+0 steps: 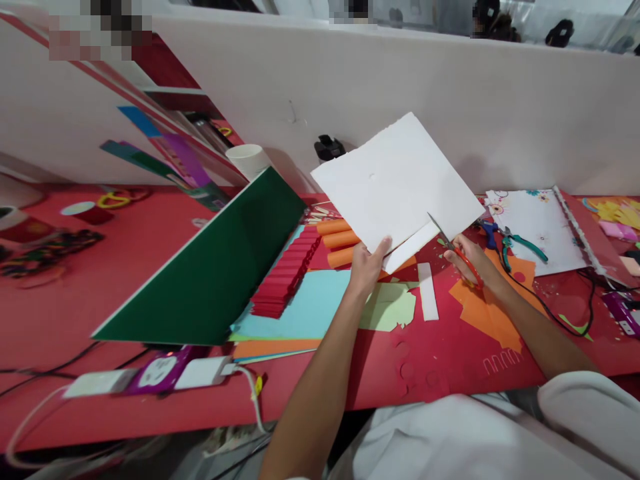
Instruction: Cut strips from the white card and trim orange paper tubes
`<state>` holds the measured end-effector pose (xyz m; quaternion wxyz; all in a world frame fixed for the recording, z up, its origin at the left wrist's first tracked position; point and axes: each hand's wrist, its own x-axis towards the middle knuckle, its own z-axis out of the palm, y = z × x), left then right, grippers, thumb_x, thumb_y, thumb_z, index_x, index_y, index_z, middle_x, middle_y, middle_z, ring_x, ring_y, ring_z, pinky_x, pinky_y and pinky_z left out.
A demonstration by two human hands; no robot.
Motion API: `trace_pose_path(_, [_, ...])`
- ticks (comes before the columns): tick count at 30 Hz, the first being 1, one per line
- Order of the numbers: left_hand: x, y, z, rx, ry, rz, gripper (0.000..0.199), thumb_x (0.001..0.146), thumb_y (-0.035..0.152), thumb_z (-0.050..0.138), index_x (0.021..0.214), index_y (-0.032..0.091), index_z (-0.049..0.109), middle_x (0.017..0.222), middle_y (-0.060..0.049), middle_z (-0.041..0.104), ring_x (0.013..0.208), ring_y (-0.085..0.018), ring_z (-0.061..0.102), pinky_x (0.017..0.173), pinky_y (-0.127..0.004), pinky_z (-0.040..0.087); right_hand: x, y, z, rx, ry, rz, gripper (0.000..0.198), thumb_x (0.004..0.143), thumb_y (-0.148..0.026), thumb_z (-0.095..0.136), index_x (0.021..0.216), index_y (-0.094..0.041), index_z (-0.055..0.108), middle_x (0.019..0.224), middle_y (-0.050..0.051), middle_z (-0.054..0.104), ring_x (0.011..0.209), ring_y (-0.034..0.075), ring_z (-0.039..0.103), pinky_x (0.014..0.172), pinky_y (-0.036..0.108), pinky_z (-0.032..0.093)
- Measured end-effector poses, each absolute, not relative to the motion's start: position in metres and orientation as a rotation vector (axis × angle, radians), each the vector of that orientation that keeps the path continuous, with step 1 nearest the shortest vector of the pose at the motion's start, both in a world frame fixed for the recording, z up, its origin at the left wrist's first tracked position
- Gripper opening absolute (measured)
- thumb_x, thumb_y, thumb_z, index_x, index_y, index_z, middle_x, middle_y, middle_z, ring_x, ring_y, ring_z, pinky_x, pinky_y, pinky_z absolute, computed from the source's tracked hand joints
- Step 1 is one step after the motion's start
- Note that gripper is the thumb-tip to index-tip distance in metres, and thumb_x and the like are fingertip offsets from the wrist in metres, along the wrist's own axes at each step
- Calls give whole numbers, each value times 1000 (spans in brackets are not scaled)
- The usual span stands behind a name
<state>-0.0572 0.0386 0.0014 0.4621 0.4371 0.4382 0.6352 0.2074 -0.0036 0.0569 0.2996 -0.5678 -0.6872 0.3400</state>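
One white sheet (400,173) is raised over the red table (115,260), its near edge pinched in your left hand (369,263); your right hand (475,253), fingers seemingly curled closed, grips red-handled scissors (469,268) at its near right.

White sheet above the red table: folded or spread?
Spread. The white sheet shows one broad, flat face with no visible fold line, the left hand gripping its lower edge.

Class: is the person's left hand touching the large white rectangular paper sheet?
Touching. The head view shows the left hand gripping the white paper sheet near its lower corner, thumb over its face.
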Motion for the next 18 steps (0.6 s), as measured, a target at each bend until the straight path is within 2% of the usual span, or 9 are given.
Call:
trace_pose_path(8, [-49, 39, -3, 1015, 1042, 1563, 59, 76, 61, 88, 110, 13, 78, 119, -15, 82, 115, -35, 76, 106, -48, 60, 210, 0, 55, -1503, -1842, 742, 65, 90, -87, 55, 82, -27, 33, 61, -4, 42, 55, 17, 41, 57, 31, 31])
trace_pose_path(12, [-45, 37, -1, 994, 1034, 1590, 55, 79, 58, 87, 110, 13, 78, 119, -15, 81, 116, -34, 76, 107, -45, 60, 208, 0, 53, -1516, -1832, 734, 65, 89, -88, 54, 81, -27, 34, 59, -4, 45, 53, 17, 44, 56, 31, 33])
trace_pose_path(18, [-41, 35, 3, 974, 1121, 1703, 55, 81, 59, 84, 110, 13, 78, 118, -15, 81, 114, -32, 76, 110, -46, 57, 212, -2, 57, -1418, -1826, 1112, 58, 91, -82, 57, 95, -28, 37, 60, -7, 52, 44, 16, 50, 46, 27, 35])
